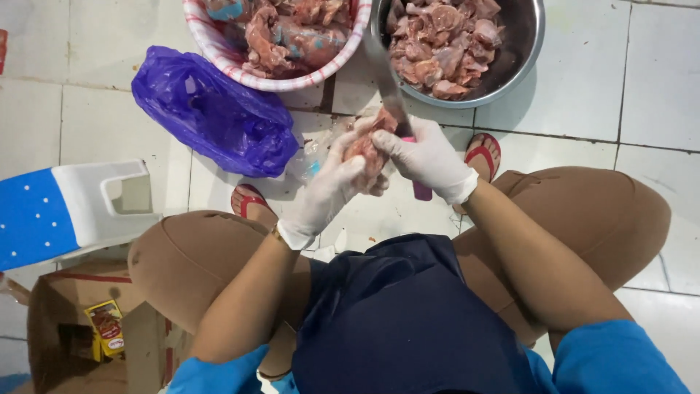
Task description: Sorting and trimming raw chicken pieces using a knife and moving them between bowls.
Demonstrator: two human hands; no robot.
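My white-gloved left hand (pixel 332 186) is curled tight around a slippery pink piece of raw meat (pixel 364 149), held above the tiled floor; my gloved right hand (pixel 426 157) is closed on the pink-handled steel knife (pixel 390 95). I'd judge short, shallow cuts safest (blade angled away from my fingers).

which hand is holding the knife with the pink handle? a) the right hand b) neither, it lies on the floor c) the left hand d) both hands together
a: the gloved right hand grips the knife by its pink handle, while the gloved left hand holds the piece of raw meat that the blade is set against.
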